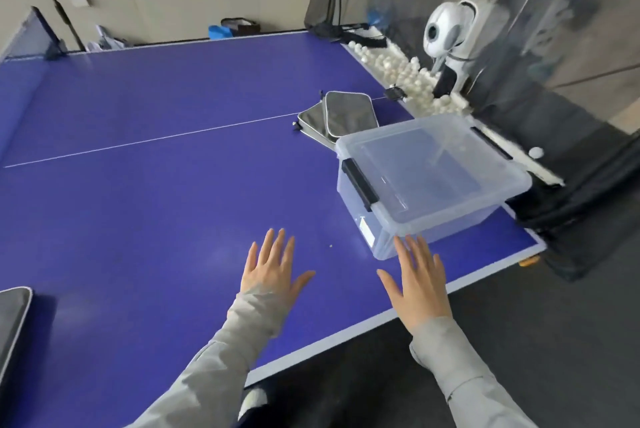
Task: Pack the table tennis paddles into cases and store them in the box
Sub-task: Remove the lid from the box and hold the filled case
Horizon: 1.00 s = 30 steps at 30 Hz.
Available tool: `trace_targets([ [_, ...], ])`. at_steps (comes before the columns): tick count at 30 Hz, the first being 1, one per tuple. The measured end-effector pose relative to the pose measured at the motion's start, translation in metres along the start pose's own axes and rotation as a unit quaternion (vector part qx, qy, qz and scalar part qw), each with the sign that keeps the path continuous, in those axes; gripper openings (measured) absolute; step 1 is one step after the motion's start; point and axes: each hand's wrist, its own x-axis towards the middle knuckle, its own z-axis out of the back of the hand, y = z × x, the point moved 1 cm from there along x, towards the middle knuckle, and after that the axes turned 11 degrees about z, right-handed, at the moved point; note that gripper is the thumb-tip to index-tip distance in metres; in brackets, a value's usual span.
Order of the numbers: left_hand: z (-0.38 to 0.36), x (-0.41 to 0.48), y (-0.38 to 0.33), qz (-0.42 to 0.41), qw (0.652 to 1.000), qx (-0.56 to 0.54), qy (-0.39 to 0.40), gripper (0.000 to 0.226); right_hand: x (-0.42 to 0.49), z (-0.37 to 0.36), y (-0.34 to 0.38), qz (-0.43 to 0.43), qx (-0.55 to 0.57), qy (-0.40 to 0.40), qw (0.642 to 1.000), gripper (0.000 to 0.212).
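A clear plastic storage box [367,233] with its lid on and black latches stands on the blue table near the right corner. Behind it lie two grey paddle cases [348,114], one resting partly on the other. Part of another grey case [12,317] shows at the left edge. My left hand [273,266] hovers flat over the table, fingers spread, holding nothing. My right hand [419,277] is also flat and spread, its fingertips close to the box's near corner. No paddle is visible.
A white ball-feeding robot [450,36] stands past the table's right end above a tray of many white balls [394,64], with dark netting [554,137] around it. The table net post [48,36] is at far left. Dark floor lies below the near edge.
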Motion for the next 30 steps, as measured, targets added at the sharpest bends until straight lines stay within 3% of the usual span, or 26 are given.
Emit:
trace_targets([
  [3, 0.015, 0.013, -0.03, -0.007, 1.0, -0.011, -0.017, 0.133, 0.008, 0.015, -0.039, -0.026, -0.001, -0.011, 1.0, 0.065],
  [7, 0.032, 0.041, -0.067, -0.015, 0.999, -0.043, -0.027, 0.079, 0.028, 0.027, -0.083, -0.05, 0.0, -0.013, 0.999, 0.065],
  [9, 0.035, 0.059, -0.085, -0.01, 0.998, -0.063, -0.021, 0.074, 0.04, 0.028, -0.104, -0.056, -0.004, -0.002, 0.998, 0.065],
  [14, 0.025, 0.114, -0.125, 0.03, 0.992, -0.126, 0.004, 0.076, 0.079, 0.024, -0.157, -0.059, -0.015, 0.025, 0.998, 0.065],
  [20, 0.014, 0.163, -0.153, 0.143, 0.955, -0.252, 0.061, 0.086, 0.143, 0.026, -0.214, -0.049, -0.014, 0.067, 0.996, 0.065],
  [26, 0.007, 0.171, -0.173, 0.197, 0.899, -0.388, 0.048, 0.097, 0.199, 0.026, -0.264, -0.082, 0.01, 0.063, 0.995, 0.063],
  [30, 0.004, 0.17, -0.181, 0.226, 0.834, -0.496, 0.086, 0.111, 0.229, 0.03, -0.29, -0.113, 0.043, 0.05, 0.991, 0.062],
])
